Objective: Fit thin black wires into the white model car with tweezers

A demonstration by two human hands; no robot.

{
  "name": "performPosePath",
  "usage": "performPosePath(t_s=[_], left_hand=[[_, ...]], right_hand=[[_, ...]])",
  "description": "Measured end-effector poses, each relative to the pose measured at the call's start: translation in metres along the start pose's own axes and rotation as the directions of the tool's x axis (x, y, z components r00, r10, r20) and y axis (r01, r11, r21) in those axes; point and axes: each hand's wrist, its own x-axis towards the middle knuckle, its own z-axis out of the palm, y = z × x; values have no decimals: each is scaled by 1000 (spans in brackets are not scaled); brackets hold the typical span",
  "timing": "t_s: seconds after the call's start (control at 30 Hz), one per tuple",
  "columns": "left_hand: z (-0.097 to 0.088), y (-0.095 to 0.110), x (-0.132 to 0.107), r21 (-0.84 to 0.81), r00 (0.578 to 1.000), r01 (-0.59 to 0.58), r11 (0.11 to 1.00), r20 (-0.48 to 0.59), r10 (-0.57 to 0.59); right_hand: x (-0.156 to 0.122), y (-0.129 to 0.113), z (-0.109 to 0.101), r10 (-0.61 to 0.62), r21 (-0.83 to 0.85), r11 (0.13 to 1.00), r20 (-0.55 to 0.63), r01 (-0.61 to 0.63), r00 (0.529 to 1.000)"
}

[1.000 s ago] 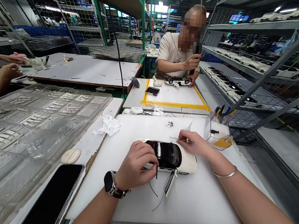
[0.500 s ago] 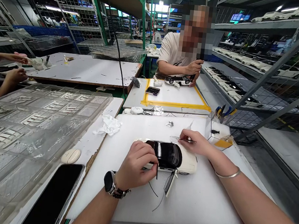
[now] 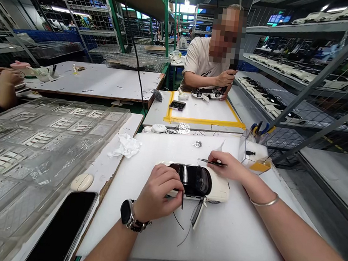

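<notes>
A long row of white work tables (image 3: 218,236) runs between steel shelving racks (image 3: 301,34) stocked with white model cars, where a worker sits over a half-built one. At the worker's left, a stack of clear moulded plastic trays (image 3: 33,148) holds rows of small pale parts in separate pockets, too indistinct to identify. A black smartphone (image 3: 62,229), screen dark, lies face up just beside the trays, with a small cream oval object (image 3: 82,182) near its top end. On the white foam pad, the model car (image 3: 201,184) sits roughly centre, side-on to the worker: white body, glossy black roof and glass, its near door (image 3: 197,213) hanging open toward the worker and thin black wires trailing from it across the pad. The left hand (image 3: 157,193), a watch on its wrist, is closed over the car's rear end, fingers pinching a thin dark strip by the door. The right hand (image 3: 228,167), a bangle on its wrist, grips fine tweezers (image 3: 211,162) just behind the car's bonnet. A small clear plastic box (image 3: 251,154) at the pad's far right corner holds blue-handled pliers and a yellow item. A crumpled white wipe (image 3: 126,146) lies at the pad's left edge. Opposite, another person (image 3: 207,63) works on a second white car (image 3: 208,93) inside a yellow-taped square. No writing is legible anywhere.
</notes>
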Motion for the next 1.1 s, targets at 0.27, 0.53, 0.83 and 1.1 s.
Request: performPosePath(t_s=[0.27, 0.53, 0.83, 1.1], left_hand=[[0, 0, 0, -2, 1000, 0, 1000, 5, 0], [1, 3, 1, -83, 999, 44, 996, -14, -45], [8, 19, 3, -194, 969, 135, 972, -181, -170], [5, 18, 2, -223, 930, 218, 950, -248, -271]], right_hand=[[1, -5, 0, 64, 129, 990, -54, -56, 997], [-2, -41, -2, 224, 594, 805, -283, -13, 933], [-22, -108, 2, 304, 981, 191, -22, -38, 953], [-30, -116, 11, 260, 978, 208, -46, -9, 964]])
